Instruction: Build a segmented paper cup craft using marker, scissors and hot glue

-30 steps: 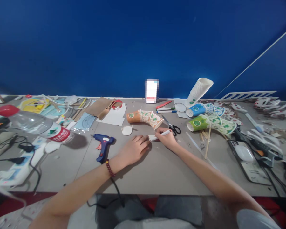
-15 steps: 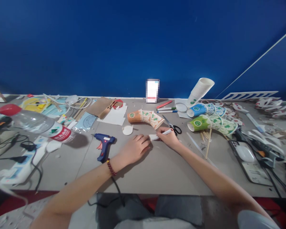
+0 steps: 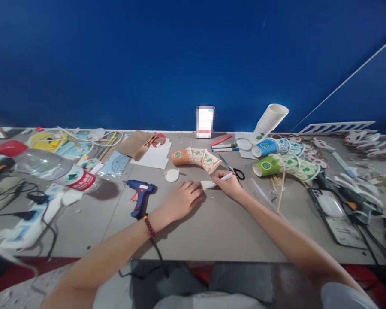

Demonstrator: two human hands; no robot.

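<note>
In the head view my right hand (image 3: pixel 227 183) is closed around a white marker (image 3: pixel 227 176), its tip low over a small white paper piece (image 3: pixel 207 184) on the table. My left hand (image 3: pixel 185 198) lies flat, palm down, its fingertips at the left edge of that paper. Just beyond my hands rests a bent tube of orange-patterned paper cups (image 3: pixel 196 158). Black-handled scissors (image 3: pixel 239 173) lie right behind my right hand. Left of my left hand is a blue hot glue gun (image 3: pixel 141 193). A white paper disc (image 3: pixel 172 174) sits between the glue gun and the cups.
Blue (image 3: pixel 266 147) and green (image 3: pixel 273 166) cup tubes lie at right, below a leaning white cup stack (image 3: pixel 270 122). A phone (image 3: pixel 337 223) lies further right. A plastic bottle (image 3: pixel 61 169) and a power strip (image 3: pixel 35 221) occupy the left. Several markers (image 3: pixel 225 148) lie at the back.
My right hand and the marker have shifted very slightly over the paper. My left hand stays in place; the objects around have not moved.
</note>
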